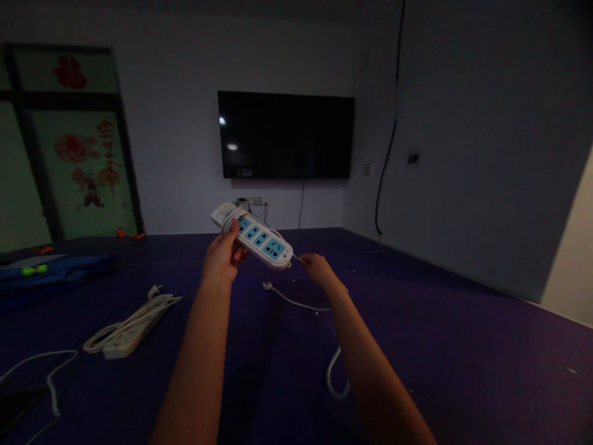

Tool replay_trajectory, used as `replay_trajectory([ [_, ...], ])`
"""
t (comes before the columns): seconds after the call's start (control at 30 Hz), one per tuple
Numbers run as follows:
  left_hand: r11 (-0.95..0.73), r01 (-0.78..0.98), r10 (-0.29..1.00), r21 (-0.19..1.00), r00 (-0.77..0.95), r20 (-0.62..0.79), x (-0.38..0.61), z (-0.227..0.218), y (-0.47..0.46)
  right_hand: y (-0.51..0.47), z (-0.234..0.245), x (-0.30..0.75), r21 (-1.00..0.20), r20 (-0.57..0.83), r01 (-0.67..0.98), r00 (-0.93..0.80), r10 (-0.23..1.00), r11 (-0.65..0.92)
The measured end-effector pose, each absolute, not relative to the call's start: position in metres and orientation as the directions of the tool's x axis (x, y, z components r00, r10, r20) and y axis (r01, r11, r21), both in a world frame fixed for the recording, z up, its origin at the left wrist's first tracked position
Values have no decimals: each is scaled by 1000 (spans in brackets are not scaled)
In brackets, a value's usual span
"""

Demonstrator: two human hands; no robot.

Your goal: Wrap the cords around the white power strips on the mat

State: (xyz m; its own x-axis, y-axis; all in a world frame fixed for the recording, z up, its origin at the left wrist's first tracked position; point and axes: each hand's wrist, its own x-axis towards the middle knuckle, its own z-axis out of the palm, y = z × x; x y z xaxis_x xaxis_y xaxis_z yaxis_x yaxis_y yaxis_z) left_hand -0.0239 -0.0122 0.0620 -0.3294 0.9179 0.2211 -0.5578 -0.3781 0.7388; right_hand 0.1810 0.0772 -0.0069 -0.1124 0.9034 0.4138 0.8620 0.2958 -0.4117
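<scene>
White, oblong and blue-socketed, a plastic power strip is grasped above the purple surface by the fingers of the left hand; its white cord, wound round one end, is pinched beyond the other by the fingers of the right hand.

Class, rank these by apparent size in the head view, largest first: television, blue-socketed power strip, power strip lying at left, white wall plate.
1. Television
2. Blue-socketed power strip and power strip lying at left: they look too alike to rank
3. White wall plate, clearly smallest
</scene>
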Motion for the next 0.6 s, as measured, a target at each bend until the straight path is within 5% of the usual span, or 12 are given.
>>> replay_trajectory([
  [0.17, -399, -611, 907, 684, -372, 197, -23, 61, -9, 69, -6, 192, -379, 296, 877, -187, 937, 295],
  [0.37, -428, -618, 887, 660, -429, 174, -30, 63, -8, 60, 5, 217, -364, 164, 924, -56, 985, 113],
  [0.6, -450, -580, 885, 679, -393, 251, -28, 61, -9, 69, 9, 219, -347, 378, 938, 114, 919, 26],
])
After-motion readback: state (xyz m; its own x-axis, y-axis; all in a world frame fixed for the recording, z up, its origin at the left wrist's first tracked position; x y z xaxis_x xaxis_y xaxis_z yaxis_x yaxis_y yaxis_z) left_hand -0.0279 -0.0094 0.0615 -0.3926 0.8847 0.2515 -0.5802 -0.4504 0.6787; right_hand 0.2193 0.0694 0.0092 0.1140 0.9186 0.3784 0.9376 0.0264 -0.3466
